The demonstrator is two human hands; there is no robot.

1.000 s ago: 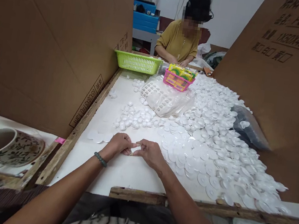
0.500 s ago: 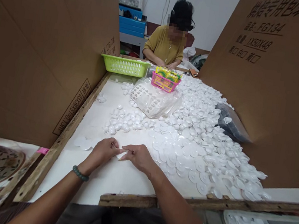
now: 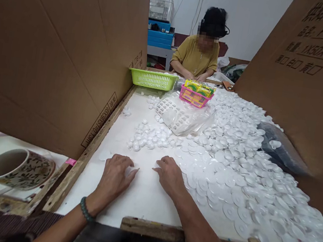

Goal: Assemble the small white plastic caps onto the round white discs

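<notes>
My left hand (image 3: pixel 117 175), with a bead bracelet at its wrist, is low over the white tabletop (image 3: pixel 137 202). Its thumb stands apart from the curled fingers, and no held piece can be made out. A few flat white discs (image 3: pixel 105 155) lie just beyond its left side. To the right, my right hand (image 3: pixel 170 175) hovers with bent fingers, thumb and forefinger slightly parted, nothing visible between them. Beside it spread overlapping white plastic discs (image 3: pixel 213 181). Small rounded white pieces (image 3: pixel 150 136) are heaped beyond both hands.
Cardboard sheets (image 3: pixel 59 53) wall the left and right. A clear bag (image 3: pixel 180 117), pink basket (image 3: pixel 195 97) and green basket (image 3: pixel 152 80) stand farther back. Across the table a co-worker (image 3: pixel 200 56) sits. A patterned mug (image 3: pixel 20 168) is at left; wooden edging (image 3: pixel 151 228) runs in front.
My hands were together at a small white piece; now they are apart, the left turned palm-down and the right drawn off to the right. The view has swung left.
</notes>
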